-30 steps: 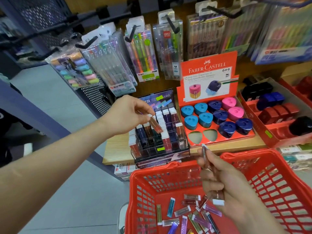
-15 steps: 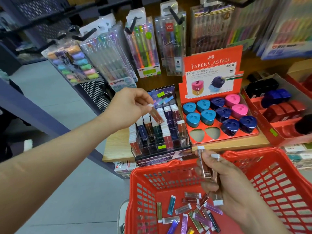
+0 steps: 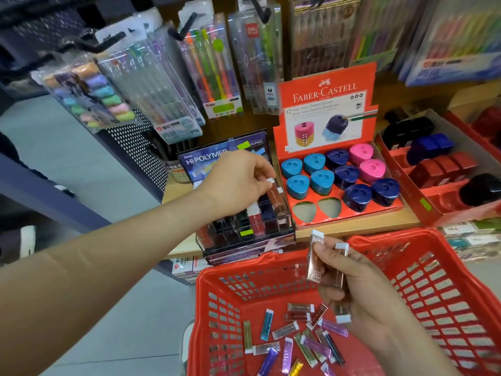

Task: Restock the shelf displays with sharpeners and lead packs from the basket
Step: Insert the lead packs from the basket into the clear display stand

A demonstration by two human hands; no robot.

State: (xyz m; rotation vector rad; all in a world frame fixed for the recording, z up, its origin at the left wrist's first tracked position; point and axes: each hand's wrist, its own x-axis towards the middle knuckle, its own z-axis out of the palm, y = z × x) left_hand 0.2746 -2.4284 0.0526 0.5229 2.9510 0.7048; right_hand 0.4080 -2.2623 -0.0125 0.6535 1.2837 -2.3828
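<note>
Lower now, my left hand (image 3: 238, 180) pinches a brown lead pack (image 3: 274, 192) over the lead display (image 3: 238, 241) — slotting it upright comes next, I'd say — right hand (image 3: 360, 289) gripping spares (image 3: 314, 264).

Lead pack (image 3: 274, 195) now perhaps in display (image 3: 217, 241)

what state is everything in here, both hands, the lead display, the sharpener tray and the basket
lead display, partly filled, packs standing upright
sharpener tray, ten sharpeners seated, two front slots empty
basket, loose lead packs lying flat inside
left hand, pinching a brown lead pack at the lead display
right hand, gripping a bunch of lead packs above the basket
</note>
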